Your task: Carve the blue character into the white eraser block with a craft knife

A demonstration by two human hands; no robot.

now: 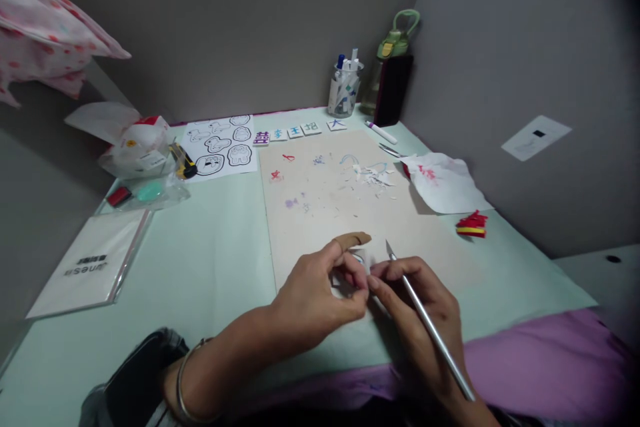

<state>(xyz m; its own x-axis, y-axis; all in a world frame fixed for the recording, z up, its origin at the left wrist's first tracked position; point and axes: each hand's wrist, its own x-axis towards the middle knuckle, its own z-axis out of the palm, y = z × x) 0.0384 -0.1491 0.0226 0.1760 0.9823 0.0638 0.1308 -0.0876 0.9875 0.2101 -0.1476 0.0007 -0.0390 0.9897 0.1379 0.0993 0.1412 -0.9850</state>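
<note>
Silver metal gleams on the craft knife (430, 323) we grip in our right hand (425, 297), blade pointing away from us. Our left hand (315, 287) curls its fingers round a small pale piece (359, 255) at the near part of the beige board (310, 233) on the desk (215, 240).

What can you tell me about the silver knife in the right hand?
The silver knife has a slim, straight, metallic-looking handle and a small, pointed, uncovered blade. It slants across the right hand, which holds it, blade pointing away from the person over the beige mat. Whether the tip touches the mat is unclear.
</note>
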